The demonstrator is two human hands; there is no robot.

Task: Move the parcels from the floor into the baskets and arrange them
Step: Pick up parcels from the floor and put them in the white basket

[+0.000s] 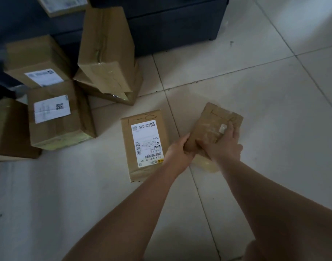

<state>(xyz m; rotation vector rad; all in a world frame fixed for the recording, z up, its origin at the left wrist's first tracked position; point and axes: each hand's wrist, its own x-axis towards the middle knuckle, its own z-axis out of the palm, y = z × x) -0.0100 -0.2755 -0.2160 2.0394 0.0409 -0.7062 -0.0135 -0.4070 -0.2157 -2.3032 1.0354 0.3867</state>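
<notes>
- Right now both hands are on 1 small brown parcel, which sits on the tiled floor just right of a flat labelled parcel
- Left hand is curled shut round the near-left corner; right hand lies over the top w/ fingers spread flat, thumb side tucked at the near edge
- Near end looks tipped up a bit; can't tell if the far end is touching the tiles
- Judgement: step in hand is the pick-up. Get right-hand fingers under an edge, not just pressing on top, so it won't slip; the taped surface looks slick
- Lift level, keep it close to the body, clear the labelled parcel beside it
- No baskets in view, so look for 1 before carrying
- Approx 5 more boxes are stacked well apart at left by a dark cabinet, so the task looks far from done
</notes>
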